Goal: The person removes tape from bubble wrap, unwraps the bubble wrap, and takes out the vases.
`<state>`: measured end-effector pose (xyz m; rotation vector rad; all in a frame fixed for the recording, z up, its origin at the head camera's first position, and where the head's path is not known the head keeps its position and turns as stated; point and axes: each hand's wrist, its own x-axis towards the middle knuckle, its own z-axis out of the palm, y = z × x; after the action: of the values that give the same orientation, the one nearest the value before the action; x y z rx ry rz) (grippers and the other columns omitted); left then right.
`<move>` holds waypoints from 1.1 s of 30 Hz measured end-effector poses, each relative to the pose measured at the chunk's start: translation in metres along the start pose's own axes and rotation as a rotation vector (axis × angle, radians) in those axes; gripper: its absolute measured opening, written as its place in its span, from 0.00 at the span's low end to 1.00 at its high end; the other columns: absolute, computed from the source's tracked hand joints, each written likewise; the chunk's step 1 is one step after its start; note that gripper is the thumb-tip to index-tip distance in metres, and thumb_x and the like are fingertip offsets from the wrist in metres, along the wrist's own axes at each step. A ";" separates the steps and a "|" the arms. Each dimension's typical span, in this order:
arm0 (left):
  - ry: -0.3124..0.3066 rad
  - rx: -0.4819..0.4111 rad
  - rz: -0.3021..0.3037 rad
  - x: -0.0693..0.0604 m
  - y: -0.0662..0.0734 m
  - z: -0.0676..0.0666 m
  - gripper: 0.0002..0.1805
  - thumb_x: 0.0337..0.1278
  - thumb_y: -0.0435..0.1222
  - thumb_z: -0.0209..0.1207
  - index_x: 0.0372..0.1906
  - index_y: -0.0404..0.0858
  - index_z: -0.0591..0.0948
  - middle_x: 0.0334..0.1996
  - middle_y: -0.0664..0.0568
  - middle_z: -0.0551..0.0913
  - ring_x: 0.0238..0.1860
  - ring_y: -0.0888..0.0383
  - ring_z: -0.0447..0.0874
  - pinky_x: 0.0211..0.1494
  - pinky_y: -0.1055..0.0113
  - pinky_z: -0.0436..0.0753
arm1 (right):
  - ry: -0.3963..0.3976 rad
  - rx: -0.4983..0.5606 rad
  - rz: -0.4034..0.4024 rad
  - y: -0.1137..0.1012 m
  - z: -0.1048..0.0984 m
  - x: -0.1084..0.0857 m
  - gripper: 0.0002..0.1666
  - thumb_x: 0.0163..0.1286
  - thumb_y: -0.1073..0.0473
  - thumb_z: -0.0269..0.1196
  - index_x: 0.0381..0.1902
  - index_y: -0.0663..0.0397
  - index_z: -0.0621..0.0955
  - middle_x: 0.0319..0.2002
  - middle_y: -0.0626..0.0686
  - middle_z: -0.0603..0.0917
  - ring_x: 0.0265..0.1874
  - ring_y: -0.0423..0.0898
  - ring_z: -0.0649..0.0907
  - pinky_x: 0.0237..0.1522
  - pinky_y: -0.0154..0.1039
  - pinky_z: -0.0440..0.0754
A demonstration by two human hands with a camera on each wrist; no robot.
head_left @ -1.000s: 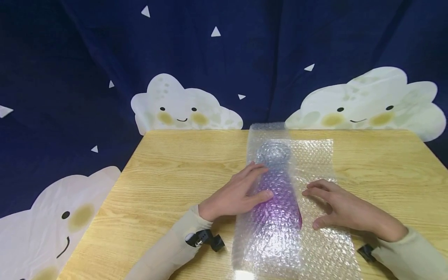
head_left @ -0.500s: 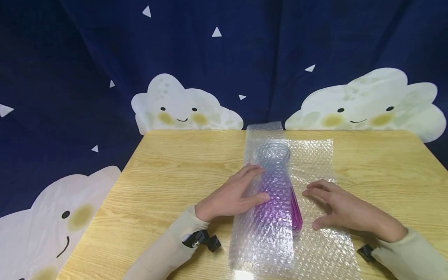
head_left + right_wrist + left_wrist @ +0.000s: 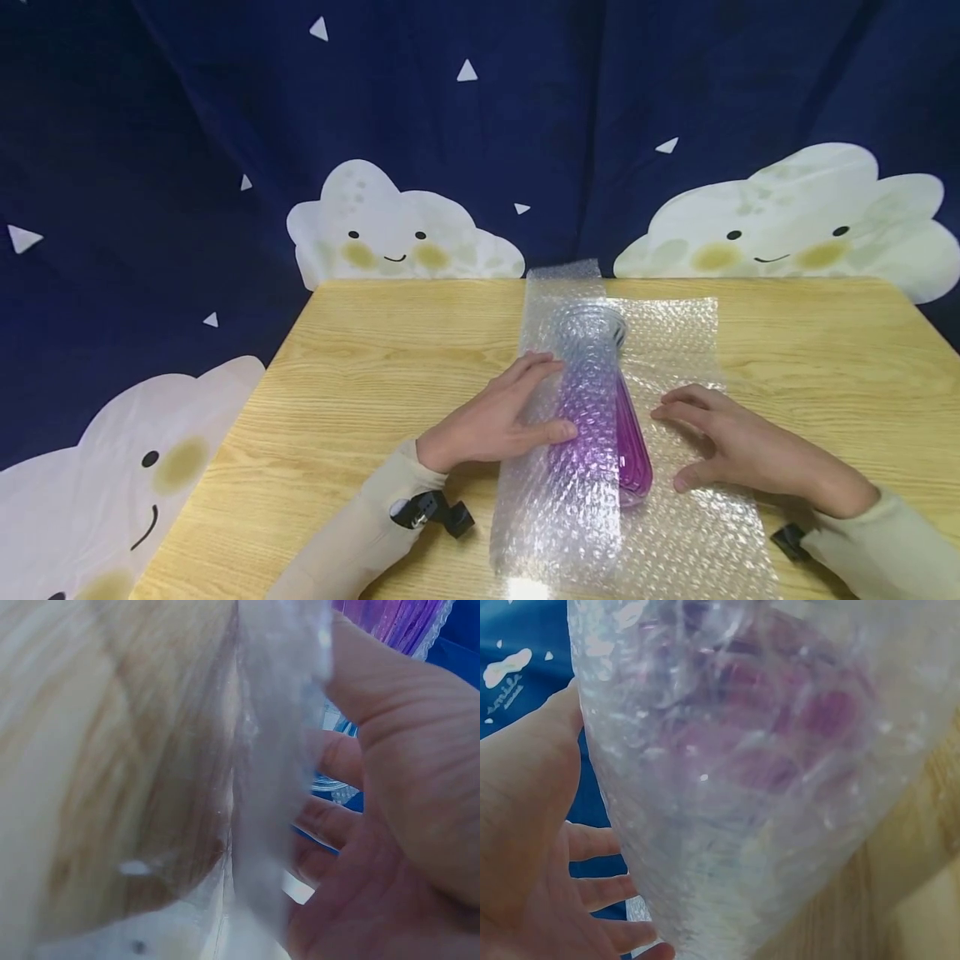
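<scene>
A ribbed, see-through vase (image 3: 633, 454), purple at its near end and pale blue at its far end, lies on a sheet of bubble wrap (image 3: 693, 533). A folded-over flap (image 3: 573, 521) of the wrap covers its left and middle; its right side shows bare. My left hand (image 3: 502, 414) rests on this flap with fingers spread and extended, the thumb over the vase. My right hand (image 3: 742, 446) is over the lower layer, right of the vase, fingers loosely bent and holding nothing. In the right wrist view, the vase's ribs (image 3: 386, 621) show beyond the thumb.
A wood-grain table (image 3: 390, 358) bears everything. Behind it hangs a dark blue cloth (image 3: 450, 125) printed with smiling clouds and white triangles. The wrap's far end (image 3: 562, 271) reaches the table's back edge. Black cameras (image 3: 435, 512) sit at both wrists.
The flap's right edge has slid left, baring the vase's right side and part of its far rim. My left hand has shifted slightly left; the right hand has barely moved.
</scene>
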<state>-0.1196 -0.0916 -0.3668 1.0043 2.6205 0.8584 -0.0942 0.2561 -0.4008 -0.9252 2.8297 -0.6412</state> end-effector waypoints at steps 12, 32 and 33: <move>0.019 0.005 -0.033 0.002 -0.002 -0.003 0.44 0.72 0.60 0.55 0.83 0.47 0.56 0.83 0.46 0.54 0.79 0.44 0.66 0.76 0.44 0.74 | -0.013 0.011 0.009 0.001 -0.002 -0.001 0.54 0.47 0.24 0.71 0.64 0.51 0.81 0.64 0.61 0.78 0.62 0.65 0.79 0.58 0.68 0.82; 0.036 -0.002 -0.088 -0.001 -0.006 -0.005 0.46 0.71 0.63 0.52 0.83 0.47 0.54 0.84 0.43 0.52 0.80 0.42 0.64 0.78 0.43 0.71 | -0.017 0.010 0.012 0.001 -0.001 0.002 0.55 0.46 0.23 0.71 0.65 0.50 0.81 0.64 0.61 0.78 0.61 0.65 0.79 0.58 0.68 0.82; 0.036 -0.001 -0.090 -0.001 -0.006 -0.005 0.46 0.71 0.63 0.52 0.83 0.47 0.54 0.84 0.43 0.52 0.80 0.42 0.64 0.78 0.43 0.71 | -0.018 0.009 0.012 0.001 -0.001 0.002 0.55 0.46 0.23 0.71 0.65 0.50 0.81 0.64 0.61 0.78 0.61 0.65 0.79 0.58 0.68 0.82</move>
<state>-0.1238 -0.0981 -0.3658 0.8717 2.6722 0.8647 -0.0967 0.2565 -0.4003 -0.9072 2.8122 -0.6413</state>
